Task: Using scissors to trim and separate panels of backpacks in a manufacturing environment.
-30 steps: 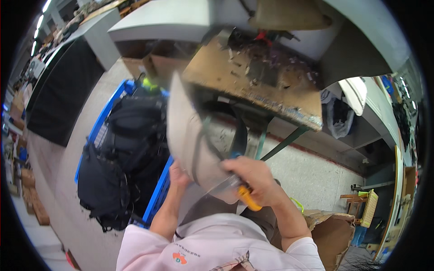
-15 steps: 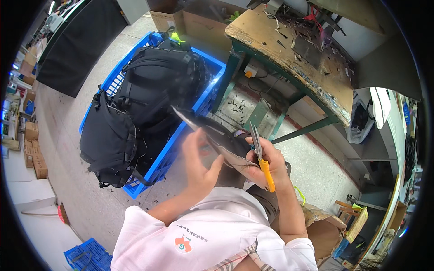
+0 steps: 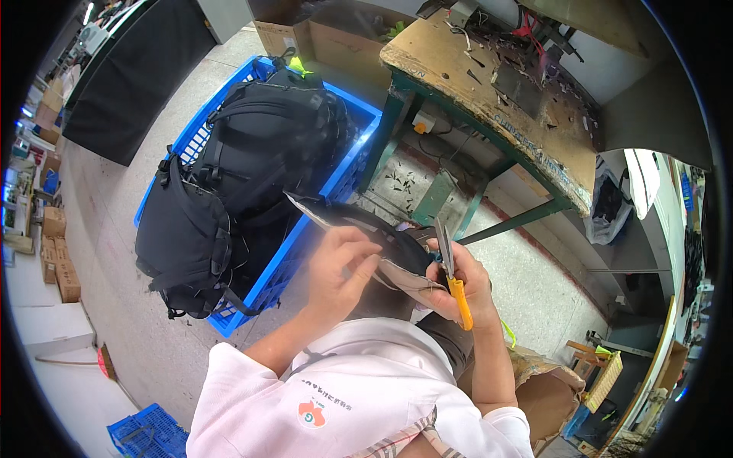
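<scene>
While our left hand (image 3: 340, 267) pinches the grey-and-black fabric piece (image 3: 382, 248) near our chest, our right hand (image 3: 458, 278) grips orange-handled snips (image 3: 452, 278); a slip could nick fabric or fingers.

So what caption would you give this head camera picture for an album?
Left hand steadies a grey fabric piece; right hand holds orange-handled snips, beside a blue crate of black backpacks.

Both forearms rise from the lower middle of the frame, bare below pale pink sleeves, elbows bent. The left hand (image 3: 340, 271) sits just left of centre, fingers curled and thumb pressing inward in a pinching grip. The right hand (image 3: 458, 286), just right of centre, is closed in a fist-like grip, knuckles outward.
</scene>
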Demonstrator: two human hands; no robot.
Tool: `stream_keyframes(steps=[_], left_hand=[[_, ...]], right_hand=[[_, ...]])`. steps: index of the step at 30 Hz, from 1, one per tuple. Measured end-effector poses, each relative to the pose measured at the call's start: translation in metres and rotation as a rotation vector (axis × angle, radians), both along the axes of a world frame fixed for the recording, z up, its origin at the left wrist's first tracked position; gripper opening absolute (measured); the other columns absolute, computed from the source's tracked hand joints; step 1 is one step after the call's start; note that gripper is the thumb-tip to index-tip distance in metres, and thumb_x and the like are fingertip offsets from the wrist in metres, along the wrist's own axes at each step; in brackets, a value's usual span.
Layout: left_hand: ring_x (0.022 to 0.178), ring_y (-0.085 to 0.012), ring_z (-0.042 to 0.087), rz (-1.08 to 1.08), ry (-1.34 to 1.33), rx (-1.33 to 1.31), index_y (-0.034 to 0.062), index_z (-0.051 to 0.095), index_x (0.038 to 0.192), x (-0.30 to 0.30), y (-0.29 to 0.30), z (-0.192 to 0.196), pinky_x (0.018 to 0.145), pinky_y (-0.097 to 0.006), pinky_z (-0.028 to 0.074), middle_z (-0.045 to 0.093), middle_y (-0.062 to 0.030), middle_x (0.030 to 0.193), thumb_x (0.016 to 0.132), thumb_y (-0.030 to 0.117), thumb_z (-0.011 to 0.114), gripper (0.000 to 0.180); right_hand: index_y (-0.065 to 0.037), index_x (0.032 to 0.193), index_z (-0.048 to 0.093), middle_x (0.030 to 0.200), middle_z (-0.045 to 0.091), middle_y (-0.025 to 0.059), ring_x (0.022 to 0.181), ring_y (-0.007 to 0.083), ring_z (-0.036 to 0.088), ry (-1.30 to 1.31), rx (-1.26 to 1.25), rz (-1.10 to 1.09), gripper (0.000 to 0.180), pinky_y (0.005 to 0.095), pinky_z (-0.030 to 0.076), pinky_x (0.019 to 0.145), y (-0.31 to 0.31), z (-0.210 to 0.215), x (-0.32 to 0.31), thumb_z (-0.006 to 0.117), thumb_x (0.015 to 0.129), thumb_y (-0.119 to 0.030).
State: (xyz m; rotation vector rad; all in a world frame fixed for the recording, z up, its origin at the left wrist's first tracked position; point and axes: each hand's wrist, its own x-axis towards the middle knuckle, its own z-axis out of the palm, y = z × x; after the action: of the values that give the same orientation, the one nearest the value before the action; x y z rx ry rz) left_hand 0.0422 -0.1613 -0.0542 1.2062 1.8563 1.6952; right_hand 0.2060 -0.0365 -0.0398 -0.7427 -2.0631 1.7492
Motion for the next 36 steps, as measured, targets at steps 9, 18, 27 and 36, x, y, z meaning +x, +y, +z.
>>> stream_keyframes(steps=[9, 18, 27, 36], left_hand=[[0.066, -0.0132, 0.054, 0.007, -0.147, -0.036, 0.0002, 0.060, 0.086, -0.007, 0.003, -0.008, 0.059, -0.023, 0.043, 0.055, -0.0082, 0.089, 0.074, -0.001, 0.059, 0.012], [0.070, -0.0154, 0.055, -0.096, -0.139, -0.087, -0.0001, 0.060, 0.085, -0.015, 0.006, -0.011, 0.059, -0.022, 0.043, 0.056, -0.0094, 0.090, 0.073, -0.001, 0.059, 0.013], [0.079, -0.0260, 0.052, -0.134, 0.516, -0.002, 0.0047, 0.059, 0.079, -0.018, 0.020, 0.004, 0.069, -0.033, 0.040, 0.058, -0.0068, 0.084, 0.060, -0.004, 0.061, 0.021], [0.080, -0.0272, 0.051, -0.292, 0.363, -0.052, 0.0059, 0.059, 0.084, -0.019, 0.033, 0.004, 0.070, -0.035, 0.039, 0.057, -0.0083, 0.082, 0.068, 0.003, 0.059, 0.015]], right_hand=[[-0.005, 0.116, 0.045, 0.074, 0.051, -0.0010, 0.063, 0.0046, 0.047, 0.074, -0.016, 0.000, 0.058, 0.0168, 0.040, 0.059, 0.001, 0.001, 0.004, 0.067, 0.063, 0.004], [-0.004, 0.117, 0.044, 0.075, 0.052, 0.0006, 0.066, 0.0058, 0.048, 0.055, -0.065, -0.007, 0.061, 0.0185, 0.041, 0.062, 0.004, -0.001, 0.012, 0.067, 0.060, 0.004], [-0.004, 0.116, 0.046, 0.076, 0.051, -0.0001, 0.069, 0.0060, 0.048, 0.054, -0.122, -0.029, 0.060, 0.0181, 0.039, 0.064, 0.010, -0.003, 0.013, 0.069, 0.061, -0.003], [-0.004, 0.115, 0.048, 0.075, 0.051, -0.0016, 0.069, 0.0049, 0.046, 0.081, -0.153, -0.067, 0.060, 0.0170, 0.036, 0.063, 0.017, -0.003, 0.014, 0.070, 0.059, -0.008]])
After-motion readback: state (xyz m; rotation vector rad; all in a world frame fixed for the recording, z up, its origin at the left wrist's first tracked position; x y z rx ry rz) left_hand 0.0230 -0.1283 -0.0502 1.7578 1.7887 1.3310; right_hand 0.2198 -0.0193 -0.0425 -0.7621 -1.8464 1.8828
